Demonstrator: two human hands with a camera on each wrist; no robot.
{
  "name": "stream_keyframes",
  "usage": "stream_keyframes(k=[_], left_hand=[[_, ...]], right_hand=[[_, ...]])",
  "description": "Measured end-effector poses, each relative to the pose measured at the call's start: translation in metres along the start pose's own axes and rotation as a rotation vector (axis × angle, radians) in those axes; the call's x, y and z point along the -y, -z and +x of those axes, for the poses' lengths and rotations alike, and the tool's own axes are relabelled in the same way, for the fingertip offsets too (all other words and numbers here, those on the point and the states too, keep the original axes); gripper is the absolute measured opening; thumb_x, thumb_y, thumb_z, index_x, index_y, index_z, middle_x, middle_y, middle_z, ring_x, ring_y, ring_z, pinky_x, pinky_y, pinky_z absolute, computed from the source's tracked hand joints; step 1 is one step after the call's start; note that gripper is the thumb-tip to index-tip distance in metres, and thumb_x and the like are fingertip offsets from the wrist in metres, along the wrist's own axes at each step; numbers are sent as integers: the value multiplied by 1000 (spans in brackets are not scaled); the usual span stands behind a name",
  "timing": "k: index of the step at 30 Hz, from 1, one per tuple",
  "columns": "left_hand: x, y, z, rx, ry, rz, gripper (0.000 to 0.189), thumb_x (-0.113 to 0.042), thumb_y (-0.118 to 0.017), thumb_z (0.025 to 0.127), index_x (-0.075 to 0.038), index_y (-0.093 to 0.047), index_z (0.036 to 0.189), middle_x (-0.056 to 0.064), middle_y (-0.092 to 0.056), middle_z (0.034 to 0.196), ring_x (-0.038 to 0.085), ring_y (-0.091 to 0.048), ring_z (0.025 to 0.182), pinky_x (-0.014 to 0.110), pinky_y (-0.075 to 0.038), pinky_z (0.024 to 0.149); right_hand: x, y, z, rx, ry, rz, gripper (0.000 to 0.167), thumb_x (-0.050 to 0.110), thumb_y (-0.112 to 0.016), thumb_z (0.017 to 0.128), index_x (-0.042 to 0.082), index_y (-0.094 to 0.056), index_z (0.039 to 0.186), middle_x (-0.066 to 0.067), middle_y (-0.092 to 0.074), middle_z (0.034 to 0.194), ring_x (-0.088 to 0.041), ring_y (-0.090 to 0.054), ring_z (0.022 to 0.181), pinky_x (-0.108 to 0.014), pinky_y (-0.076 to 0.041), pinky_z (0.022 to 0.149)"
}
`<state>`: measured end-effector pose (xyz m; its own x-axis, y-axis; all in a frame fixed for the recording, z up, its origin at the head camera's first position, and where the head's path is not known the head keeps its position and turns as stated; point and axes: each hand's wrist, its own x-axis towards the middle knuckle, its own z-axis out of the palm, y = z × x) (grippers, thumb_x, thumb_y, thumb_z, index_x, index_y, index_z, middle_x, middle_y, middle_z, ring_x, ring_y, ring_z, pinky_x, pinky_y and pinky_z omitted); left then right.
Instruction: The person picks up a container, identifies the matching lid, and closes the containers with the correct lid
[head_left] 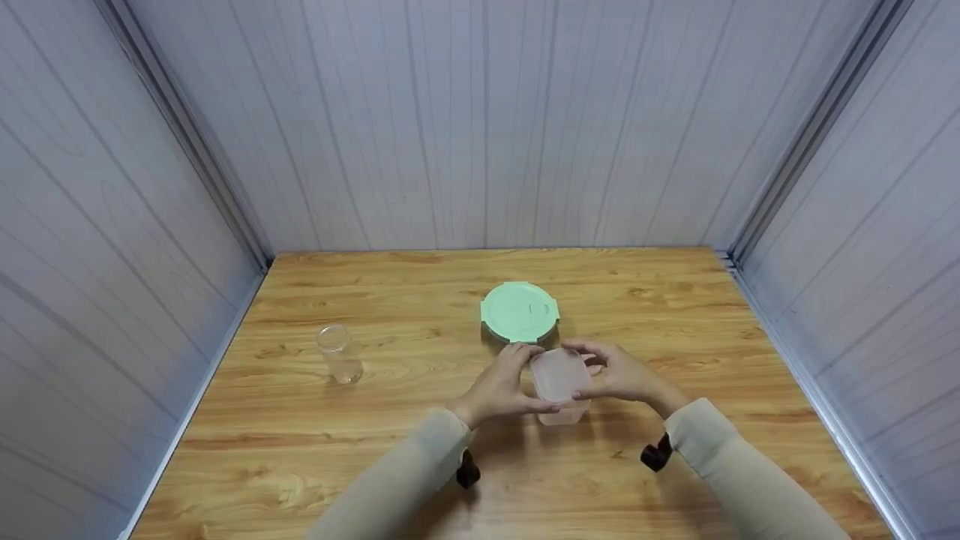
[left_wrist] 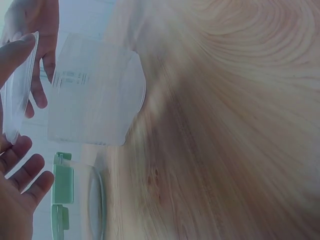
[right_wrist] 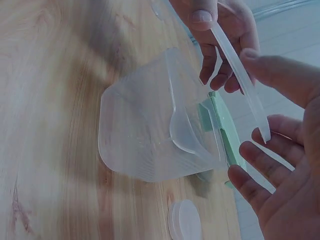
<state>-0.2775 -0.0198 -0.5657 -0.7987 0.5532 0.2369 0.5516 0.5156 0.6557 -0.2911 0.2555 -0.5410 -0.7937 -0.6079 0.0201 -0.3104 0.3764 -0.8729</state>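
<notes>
Square translucent lid [head_left: 559,374]: gripped at opposite edges between thumb and fingers of left hand [head_left: 504,385] and right hand [head_left: 628,373]; held just above the container, apart from it. Translucent plastic container [head_left: 564,415]: stood uncovered on wood-grain table [head_left: 300,465]. Green-lidded round bowl [head_left: 520,311]: placed beyond the container. Clear cylindrical jar [head_left: 341,355]: placed left of the container.

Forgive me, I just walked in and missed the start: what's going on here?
A person's left hand and right hand hold a flat, squarish, translucent plastic lid above an open, boxy, translucent plastic container; the two are apart. Just beyond the hands sits a round, mint-green-lidded container. Off to the left, a clear cylindrical jar stands on the brown wood-grain table.
</notes>
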Motion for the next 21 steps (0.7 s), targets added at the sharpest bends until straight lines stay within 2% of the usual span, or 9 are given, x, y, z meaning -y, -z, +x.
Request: stream_keyframes(k=[4, 10, 21], left_hand=[[2, -1, 1, 18, 14, -38, 89, -49, -97, 80, -9, -57, 149, 7, -61, 147, 21, -55, 136, 42, -52, 116], [4, -3, 4, 48, 26, -44, 91, -49, -98, 78, -12, -58, 150, 5, -61, 148, 21, -53, 137, 44, -50, 117], [6, -8, 5, 111, 81, 3, 96, -52, -98, 77, -12, -57, 154, 5, -60, 148, 23, -53, 138, 46, -52, 115]], right_hand=[[-2, 0, -2, 24, 29, -37, 91, 18, -94, 86, -6, -46, 160, -31, -49, 162, -53, -58, 135, -70, -52, 108], [-4, -5, -3, 43, 24, -123, 95, 24, -96, 84, -6, -46, 160, -26, -53, 161, -52, -52, 144, -76, -42, 116], [-12, -10, -8, 13, 7, -221, 91, 22, -96, 82, -6, -51, 156, -30, -51, 161, -55, -54, 141, -75, -46, 113]])
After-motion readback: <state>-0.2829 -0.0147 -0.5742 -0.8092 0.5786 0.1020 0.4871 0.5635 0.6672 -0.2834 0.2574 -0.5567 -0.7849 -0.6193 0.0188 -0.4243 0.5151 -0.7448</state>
